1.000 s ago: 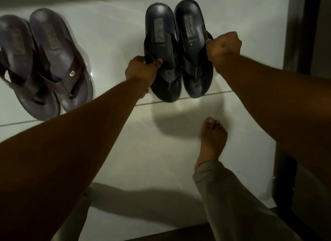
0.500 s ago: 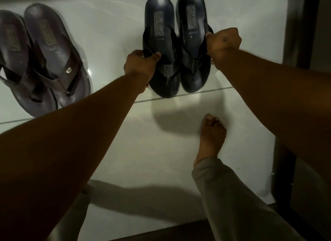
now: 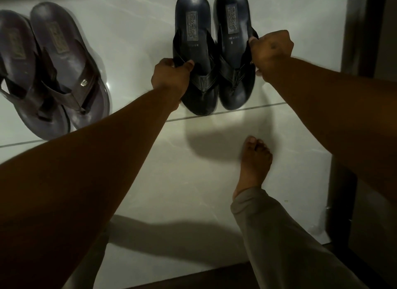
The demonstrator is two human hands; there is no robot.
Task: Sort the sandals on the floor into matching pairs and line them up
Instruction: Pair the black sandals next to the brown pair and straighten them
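Observation:
Two black sandals lie side by side on the white tiled floor, heels pointing away from me. My left hand grips the left edge and strap of the left black sandal. My right hand is closed on the right edge and strap of the right black sandal. A pair of brown sandals sits at the far left: the left brown sandal and the right brown sandal with a small metal tag, slightly overlapping and tilted.
My bare right foot and trouser leg stand on the floor tile just below the black pair. A dark door frame runs along the right side. A dark threshold edges the floor at the bottom.
Both hands have pushed the black pair a little farther away, toward the top of the view. The brown pair has not been touched.

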